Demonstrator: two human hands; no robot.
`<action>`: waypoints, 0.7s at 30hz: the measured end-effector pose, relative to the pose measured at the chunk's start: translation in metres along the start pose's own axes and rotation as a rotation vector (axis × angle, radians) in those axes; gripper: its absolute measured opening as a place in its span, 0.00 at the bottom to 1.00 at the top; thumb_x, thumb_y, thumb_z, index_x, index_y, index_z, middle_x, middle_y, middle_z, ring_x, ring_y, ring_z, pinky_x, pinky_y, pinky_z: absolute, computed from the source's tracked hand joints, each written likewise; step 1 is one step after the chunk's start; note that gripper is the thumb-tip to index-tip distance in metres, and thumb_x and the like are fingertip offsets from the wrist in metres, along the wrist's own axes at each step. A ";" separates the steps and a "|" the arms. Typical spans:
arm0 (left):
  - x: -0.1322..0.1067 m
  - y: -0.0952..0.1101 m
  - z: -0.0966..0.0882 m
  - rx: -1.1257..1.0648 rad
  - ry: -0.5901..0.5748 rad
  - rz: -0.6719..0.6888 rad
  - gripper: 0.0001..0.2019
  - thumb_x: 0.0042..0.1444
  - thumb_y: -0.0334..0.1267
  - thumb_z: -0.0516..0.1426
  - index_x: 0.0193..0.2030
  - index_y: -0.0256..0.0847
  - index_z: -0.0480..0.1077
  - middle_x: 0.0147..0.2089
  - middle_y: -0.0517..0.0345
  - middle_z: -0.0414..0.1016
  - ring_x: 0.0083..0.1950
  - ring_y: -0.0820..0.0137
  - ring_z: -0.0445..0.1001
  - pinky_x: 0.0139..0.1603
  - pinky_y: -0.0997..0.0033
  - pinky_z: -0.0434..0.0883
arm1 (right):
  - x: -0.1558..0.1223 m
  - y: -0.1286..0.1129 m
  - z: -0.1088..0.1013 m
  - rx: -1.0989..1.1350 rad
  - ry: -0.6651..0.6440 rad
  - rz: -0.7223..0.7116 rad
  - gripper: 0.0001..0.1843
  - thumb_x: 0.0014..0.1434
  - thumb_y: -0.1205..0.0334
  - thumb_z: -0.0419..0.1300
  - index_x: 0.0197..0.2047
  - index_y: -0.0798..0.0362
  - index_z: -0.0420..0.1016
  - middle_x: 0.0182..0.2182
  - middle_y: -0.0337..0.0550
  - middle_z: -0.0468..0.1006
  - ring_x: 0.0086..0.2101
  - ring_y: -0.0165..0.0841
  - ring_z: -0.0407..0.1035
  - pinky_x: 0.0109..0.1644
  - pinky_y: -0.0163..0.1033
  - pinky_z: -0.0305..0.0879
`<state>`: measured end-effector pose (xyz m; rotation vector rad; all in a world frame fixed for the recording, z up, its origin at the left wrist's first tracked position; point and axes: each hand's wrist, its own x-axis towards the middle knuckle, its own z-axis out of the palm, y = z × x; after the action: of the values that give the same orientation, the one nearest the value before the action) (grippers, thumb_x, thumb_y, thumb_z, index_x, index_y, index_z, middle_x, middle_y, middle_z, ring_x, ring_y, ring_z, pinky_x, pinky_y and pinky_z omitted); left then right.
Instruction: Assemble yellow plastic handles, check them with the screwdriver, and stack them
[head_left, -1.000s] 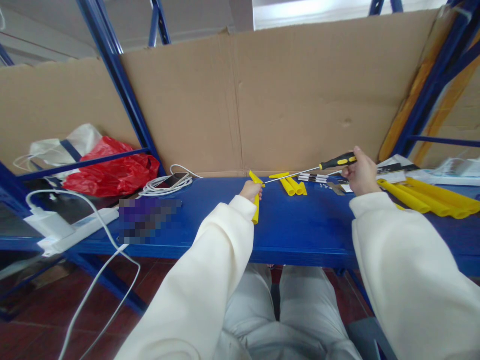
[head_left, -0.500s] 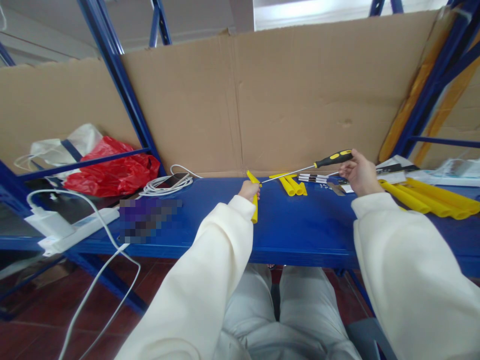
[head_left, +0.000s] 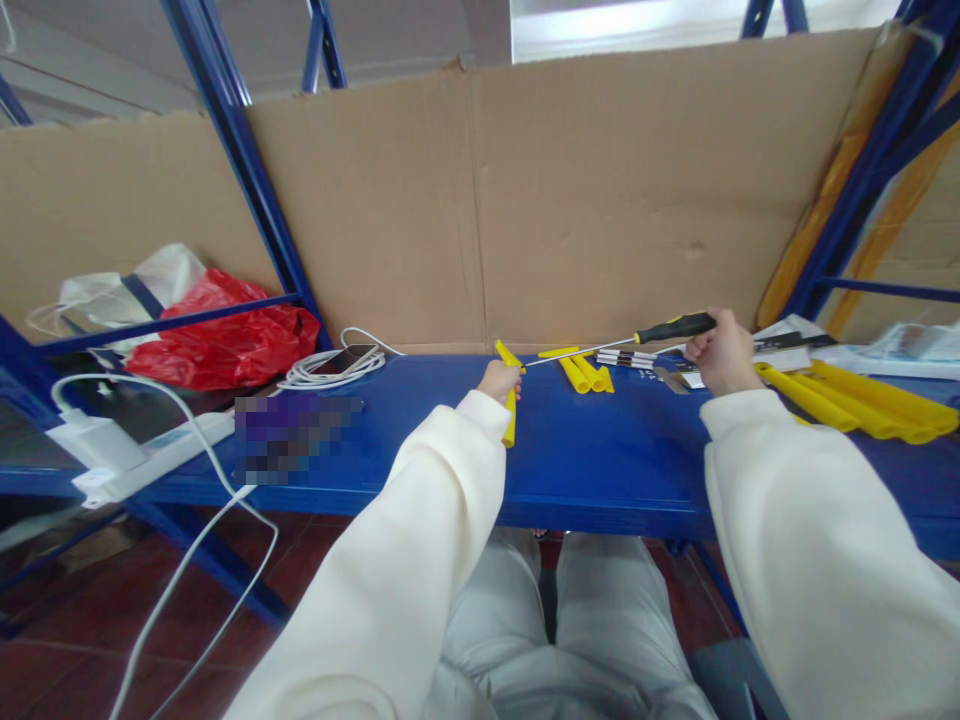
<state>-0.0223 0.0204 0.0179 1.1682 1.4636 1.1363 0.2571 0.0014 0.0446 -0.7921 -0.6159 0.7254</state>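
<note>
Left hand: we have our left hand (head_left: 501, 381) curled around a yellow piece (head_left: 510, 424), fingers wrapped, ends poking out above and below the fist.
Right hand: our right hand (head_left: 724, 352) grips the screwdriver (head_left: 675, 327) at the butt of its black-and-yellow handle.
Shaft: runs left, sloping slightly down, tip at the yellow piece just beside our left fist; too small for us to tell if it's seated in anything.
Yellow piece location: over the blue shelf (head_left: 600, 465), left of the small yellow parts (head_left: 581, 375).
Right side: long yellow parts (head_left: 885, 405) lie side by side near our right forearm.
Left side: coiled white cable (head_left: 326, 372), red bag (head_left: 225, 340), power strip (head_left: 161, 458).
Behind: cardboard (head_left: 600, 200) stands upright along the shelf's back.
</note>
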 end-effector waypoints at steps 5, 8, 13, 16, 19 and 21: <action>0.002 -0.001 -0.001 0.002 0.012 0.000 0.06 0.60 0.23 0.55 0.34 0.35 0.69 0.16 0.68 0.58 0.17 0.78 0.58 0.21 0.77 0.58 | -0.011 -0.008 0.004 -0.012 0.007 0.039 0.18 0.67 0.62 0.59 0.24 0.51 0.63 0.09 0.28 0.54 0.11 0.23 0.51 0.15 0.27 0.51; 0.002 -0.001 -0.001 -0.003 0.011 0.003 0.07 0.60 0.22 0.54 0.34 0.35 0.69 0.16 0.69 0.57 0.17 0.77 0.58 0.20 0.77 0.57 | -0.011 -0.012 0.003 -0.031 -0.004 0.128 0.22 0.71 0.61 0.53 0.23 0.52 0.61 0.11 0.35 0.63 0.13 0.25 0.59 0.18 0.28 0.57; 0.002 -0.001 -0.001 -0.007 0.014 0.010 0.08 0.60 0.21 0.53 0.34 0.35 0.69 0.16 0.69 0.57 0.17 0.78 0.58 0.20 0.77 0.56 | -0.007 -0.010 -0.001 -0.066 -0.080 0.186 0.20 0.72 0.65 0.49 0.26 0.53 0.65 0.15 0.39 0.69 0.16 0.25 0.63 0.20 0.28 0.60; 0.001 -0.001 -0.001 -0.006 0.019 0.017 0.08 0.60 0.21 0.54 0.33 0.35 0.68 0.16 0.69 0.57 0.17 0.77 0.58 0.21 0.77 0.57 | -0.008 -0.006 -0.001 -0.081 -0.072 0.116 0.19 0.69 0.63 0.56 0.25 0.51 0.60 0.12 0.32 0.61 0.13 0.24 0.54 0.16 0.28 0.52; -0.001 -0.001 0.000 0.000 0.016 0.022 0.09 0.60 0.21 0.53 0.32 0.36 0.68 0.16 0.68 0.57 0.17 0.77 0.58 0.21 0.77 0.57 | -0.007 -0.005 -0.001 -0.061 -0.033 0.098 0.18 0.69 0.65 0.56 0.26 0.50 0.60 0.12 0.30 0.59 0.13 0.24 0.51 0.15 0.29 0.47; -0.001 0.000 0.000 0.001 0.005 0.022 0.10 0.61 0.21 0.52 0.31 0.36 0.67 0.16 0.68 0.57 0.17 0.78 0.58 0.20 0.77 0.56 | -0.003 -0.004 -0.003 -0.043 -0.014 0.120 0.16 0.68 0.67 0.54 0.27 0.50 0.61 0.13 0.30 0.60 0.14 0.25 0.52 0.16 0.30 0.49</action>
<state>-0.0224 0.0190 0.0181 1.1862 1.4588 1.1543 0.2587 -0.0038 0.0452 -0.8699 -0.6020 0.8303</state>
